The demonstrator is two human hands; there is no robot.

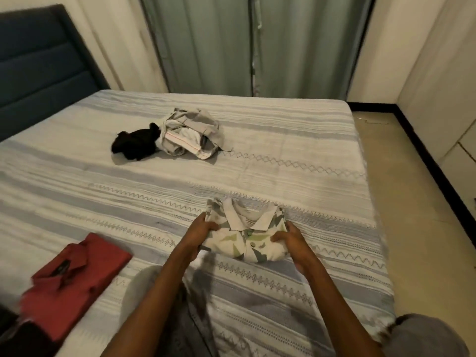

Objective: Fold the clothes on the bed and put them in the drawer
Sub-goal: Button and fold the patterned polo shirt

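Striped grey-and-white woven bedspread (257,150): spread flat over the whole bed, bands of zigzag and diamond stitching running across.
Grey-green pleated curtains (257,47): hanging closed behind the far edge of the bed.
Dark blue padded headboard (38,68): upright at far left.
Beige tiled floor (412,202): right of the bed, bordered by a black skirting line.
Red folded collared shirt (77,276): flat on the bedspread at near left, collar up, well apart from the hands.
Light grey crumpled garment with white lining (190,132): heaped, unfolded, towards the far middle of the bed.
Black crumpled garment (136,145): just beside and touching the grey heap on its left.
White polo shirt with green and grey angular print (247,235): folded into a compact packet, collar and buttons facing up, on the near middle of the bedspread; near edge slightly raised, shadow beneath.
Left hand (203,230): gripping the left edge of the polo packet, thumb on top, fingers tucked under.
Right hand (291,238): gripping the right edge likewise, thumb lying over the print.
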